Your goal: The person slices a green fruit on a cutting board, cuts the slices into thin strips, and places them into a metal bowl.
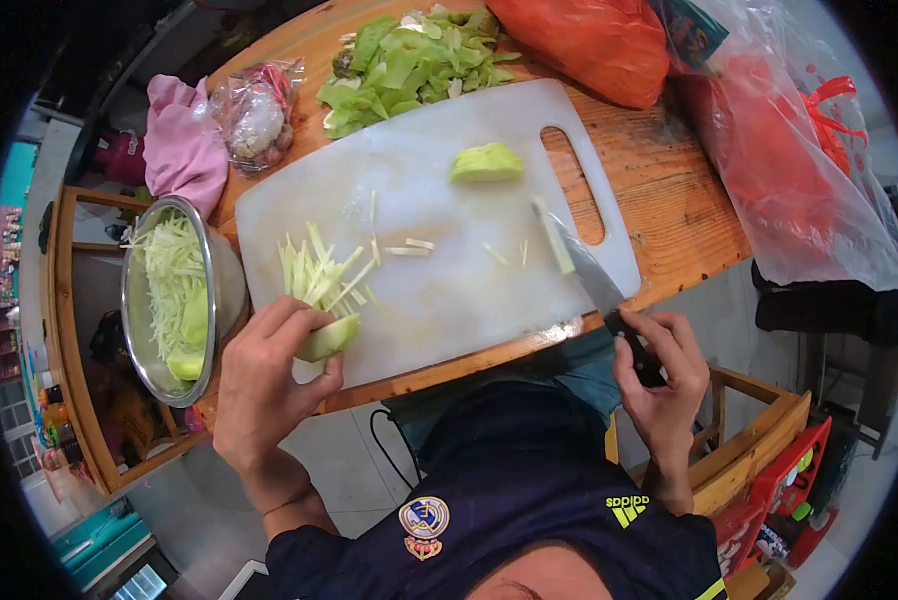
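My left hand grips a piece of pale green vegetable at the lower left of the white cutting board. Thin green strips lie just beyond it. In my right hand is the black handle of a knife, whose blade points up and left over the board's right part. A pale green slice lies along the blade. Another green chunk sits near the board's handle hole, and a few loose strips are scattered mid-board.
A metal bowl with shreds and green pieces stands at the left. Behind the board are green peelings, a clear bag and a pink cloth. Red bags and a clear plastic bag occupy the wooden table's right side.
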Action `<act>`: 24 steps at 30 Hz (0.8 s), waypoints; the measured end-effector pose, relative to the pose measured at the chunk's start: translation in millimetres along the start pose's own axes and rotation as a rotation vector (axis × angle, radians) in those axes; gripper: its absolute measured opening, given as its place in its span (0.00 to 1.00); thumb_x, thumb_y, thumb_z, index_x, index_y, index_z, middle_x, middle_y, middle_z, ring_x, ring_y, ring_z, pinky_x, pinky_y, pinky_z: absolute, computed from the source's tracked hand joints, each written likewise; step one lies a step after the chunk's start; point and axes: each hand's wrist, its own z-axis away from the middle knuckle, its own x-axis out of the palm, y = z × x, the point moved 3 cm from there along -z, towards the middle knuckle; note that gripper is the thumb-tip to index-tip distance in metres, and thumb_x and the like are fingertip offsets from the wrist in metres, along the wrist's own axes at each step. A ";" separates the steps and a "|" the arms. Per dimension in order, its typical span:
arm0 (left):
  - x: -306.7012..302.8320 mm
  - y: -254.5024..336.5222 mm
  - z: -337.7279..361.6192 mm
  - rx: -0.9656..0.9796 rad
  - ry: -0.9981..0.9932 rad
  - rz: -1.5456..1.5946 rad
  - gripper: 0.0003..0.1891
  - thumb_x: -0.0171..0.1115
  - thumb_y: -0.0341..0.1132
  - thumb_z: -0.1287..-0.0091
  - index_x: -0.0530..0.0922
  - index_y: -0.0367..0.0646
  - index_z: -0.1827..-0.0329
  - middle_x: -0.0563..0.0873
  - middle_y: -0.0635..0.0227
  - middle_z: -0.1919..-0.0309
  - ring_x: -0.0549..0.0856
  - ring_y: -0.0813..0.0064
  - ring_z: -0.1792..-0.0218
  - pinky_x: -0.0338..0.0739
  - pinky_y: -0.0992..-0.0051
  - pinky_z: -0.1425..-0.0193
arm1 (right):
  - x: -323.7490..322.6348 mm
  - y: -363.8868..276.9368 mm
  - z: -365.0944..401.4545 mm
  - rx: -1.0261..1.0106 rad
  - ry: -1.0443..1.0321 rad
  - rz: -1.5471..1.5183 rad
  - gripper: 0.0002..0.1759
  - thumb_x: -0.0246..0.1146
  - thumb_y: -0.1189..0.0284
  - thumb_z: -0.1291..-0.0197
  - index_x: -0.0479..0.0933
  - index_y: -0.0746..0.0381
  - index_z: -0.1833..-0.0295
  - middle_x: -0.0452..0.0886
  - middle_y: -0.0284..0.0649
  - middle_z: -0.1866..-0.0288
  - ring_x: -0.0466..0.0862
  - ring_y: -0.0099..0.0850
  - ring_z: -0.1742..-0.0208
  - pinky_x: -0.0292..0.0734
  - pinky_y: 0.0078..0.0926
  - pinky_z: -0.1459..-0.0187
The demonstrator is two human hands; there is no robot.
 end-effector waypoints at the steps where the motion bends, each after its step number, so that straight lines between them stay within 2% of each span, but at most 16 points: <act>1: -0.1 -1.6 -0.5 0.001 0.016 0.009 0.16 0.73 0.26 0.50 0.82 0.39 0.57 0.82 0.61 0.63 0.84 0.56 0.61 0.80 0.63 0.57 | -0.8 2.7 8.4 0.022 0.004 0.010 0.19 0.73 0.81 0.48 0.86 0.60 0.48 0.83 0.42 0.58 0.86 0.36 0.63 0.81 0.28 0.62; 4: 0.5 -6.8 3.1 -0.006 0.046 0.027 0.16 0.73 0.25 0.51 0.82 0.38 0.57 0.82 0.60 0.64 0.84 0.57 0.61 0.80 0.64 0.58 | 2.8 4.6 32.6 0.073 0.010 0.011 0.19 0.73 0.80 0.47 0.87 0.60 0.48 0.82 0.42 0.59 0.86 0.35 0.64 0.81 0.28 0.63; 8: 0.3 -10.0 10.0 0.021 0.064 0.040 0.16 0.73 0.25 0.50 0.82 0.38 0.57 0.83 0.60 0.64 0.85 0.58 0.62 0.80 0.64 0.58 | 24.9 -19.7 37.4 0.007 -0.045 -0.044 0.19 0.73 0.79 0.46 0.85 0.60 0.46 0.82 0.41 0.57 0.86 0.34 0.66 0.80 0.27 0.66; 12: 1.1 -12.3 21.7 0.045 0.096 0.097 0.15 0.73 0.26 0.49 0.82 0.38 0.58 0.82 0.61 0.64 0.85 0.58 0.62 0.80 0.64 0.59 | 54.0 -43.0 21.8 -0.201 -0.039 -0.038 0.19 0.73 0.78 0.45 0.84 0.61 0.46 0.82 0.42 0.55 0.87 0.36 0.67 0.82 0.31 0.68; 20: 3.1 -29.1 41.5 0.098 0.140 0.135 0.16 0.74 0.27 0.51 0.82 0.38 0.59 0.83 0.60 0.65 0.85 0.58 0.64 0.81 0.63 0.59 | 105.1 -100.7 14.3 -0.341 -0.190 -0.147 0.20 0.73 0.78 0.45 0.83 0.60 0.45 0.81 0.41 0.55 0.87 0.35 0.70 0.82 0.33 0.70; 24: 4.7 -39.4 44.8 0.109 0.182 0.169 0.16 0.75 0.27 0.52 0.82 0.37 0.59 0.83 0.60 0.66 0.85 0.58 0.65 0.81 0.64 0.60 | 98.4 -108.3 7.1 -0.359 -0.089 -0.024 0.20 0.74 0.79 0.46 0.85 0.59 0.45 0.83 0.40 0.57 0.86 0.34 0.71 0.81 0.31 0.69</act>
